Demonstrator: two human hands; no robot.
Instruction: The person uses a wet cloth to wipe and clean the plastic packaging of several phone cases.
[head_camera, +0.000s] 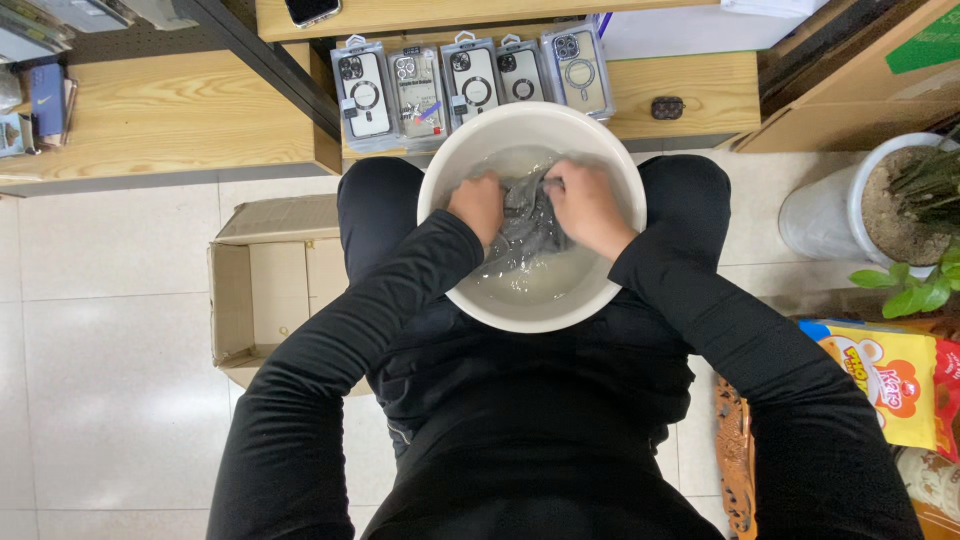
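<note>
Grey cloth (527, 225) sits bunched mid-basin (445, 180), half under water. Left hand (478, 205) and right hand (585, 205) both clenched on it, one per side. Looks soaked: limp, heavy, slippery, not fragile. Best grip is a full fistful of bunched fabric, not an edge

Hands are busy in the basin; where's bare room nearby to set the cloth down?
Bare floor tiles left of the cardboard box, and bare shelf beyond it. Crowded: phone cases ahead, plant pot and snack bag to the right.
</note>
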